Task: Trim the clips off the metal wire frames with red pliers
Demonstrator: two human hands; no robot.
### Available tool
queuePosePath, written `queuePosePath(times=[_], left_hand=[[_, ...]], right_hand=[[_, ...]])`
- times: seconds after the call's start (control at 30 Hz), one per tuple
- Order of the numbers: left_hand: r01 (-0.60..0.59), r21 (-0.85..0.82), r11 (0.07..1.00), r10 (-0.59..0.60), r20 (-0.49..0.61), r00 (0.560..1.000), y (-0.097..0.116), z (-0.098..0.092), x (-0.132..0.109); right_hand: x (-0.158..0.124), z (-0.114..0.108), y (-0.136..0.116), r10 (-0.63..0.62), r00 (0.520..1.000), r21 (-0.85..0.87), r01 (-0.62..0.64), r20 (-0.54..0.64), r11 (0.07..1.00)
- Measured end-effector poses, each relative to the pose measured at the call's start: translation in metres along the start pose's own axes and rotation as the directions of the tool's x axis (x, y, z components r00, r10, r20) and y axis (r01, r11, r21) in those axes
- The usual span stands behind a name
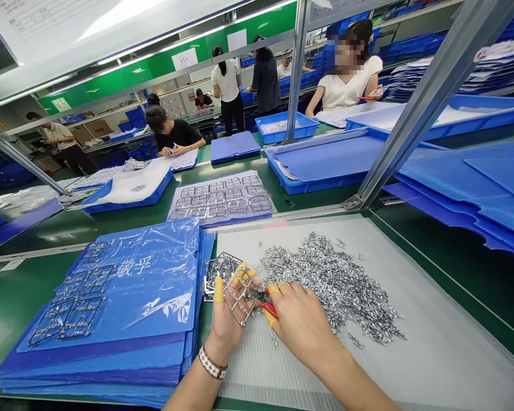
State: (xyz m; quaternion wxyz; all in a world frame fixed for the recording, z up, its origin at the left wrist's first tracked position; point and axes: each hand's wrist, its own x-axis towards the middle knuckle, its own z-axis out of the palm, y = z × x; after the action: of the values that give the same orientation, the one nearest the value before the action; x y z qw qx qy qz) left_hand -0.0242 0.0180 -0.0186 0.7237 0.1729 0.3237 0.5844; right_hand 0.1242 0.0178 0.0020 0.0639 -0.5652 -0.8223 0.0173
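Note:
My left hand (223, 322), with yellow finger cots on it, grips a small square metal frame (243, 321) that carries little silvery parts. My right hand (304, 319), also in yellow finger cots, is closed around a red-handled hand tool (269, 310). The tool's tip meets the frame's right side or lies just beside it; the jaws are too small to make out. Behind my left hand lie more of these frames (212, 282). To the right of both hands a heap of small silvery metal pieces (338, 279) spreads over a whitish sheet (389, 377).
Blue plastic sheets (154, 308) form a stack at left, with several metal frames (85, 279) on top. Beyond lies a sheet of framed parts (227, 197) and a blue tray (317, 180). A slanting metal post (428, 108) rises at right. Co-workers sit and stand farther back.

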Motion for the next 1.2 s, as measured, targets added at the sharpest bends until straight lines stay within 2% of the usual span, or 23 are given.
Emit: queuePosePath(times=[0.17,0.3,0.47,0.8,1.03,1.13,1.2], left_hand=[[0.002,-0.014,1.000,-0.002,0.012,1.000,0.000,-0.002,0.001],[-0.018,-0.062,0.998,0.018,-0.012,1.000,0.001,-0.004,0.002],[-0.041,-0.082,0.996,0.038,-0.037,0.999,0.002,-0.003,0.003],[-0.065,-0.056,0.996,0.061,-0.067,0.996,-0.003,-0.006,0.004],[-0.068,-0.055,0.996,0.065,-0.063,0.996,-0.001,-0.003,0.003],[-0.071,-0.051,0.996,0.068,-0.054,0.996,-0.001,0.000,0.000],[-0.110,0.019,0.994,0.111,-0.056,0.992,-0.003,0.000,-0.004]], right_hand=[[0.000,-0.002,0.001,0.005,0.999,-0.004,-0.005,0.032,1.000],[-0.006,-0.008,-0.002,0.013,1.000,-0.002,-0.013,-0.009,1.000],[-0.011,-0.007,-0.016,-0.053,0.998,0.081,0.057,-0.046,0.995],[-0.010,0.002,-0.020,-0.052,0.998,0.100,0.053,-0.018,0.994],[-0.008,-0.004,-0.018,-0.040,0.999,0.077,0.039,0.018,0.996],[-0.009,-0.008,-0.009,-0.020,0.999,0.184,0.014,0.033,0.983],[-0.010,-0.007,-0.003,0.014,1.000,0.383,-0.021,0.022,0.924]])
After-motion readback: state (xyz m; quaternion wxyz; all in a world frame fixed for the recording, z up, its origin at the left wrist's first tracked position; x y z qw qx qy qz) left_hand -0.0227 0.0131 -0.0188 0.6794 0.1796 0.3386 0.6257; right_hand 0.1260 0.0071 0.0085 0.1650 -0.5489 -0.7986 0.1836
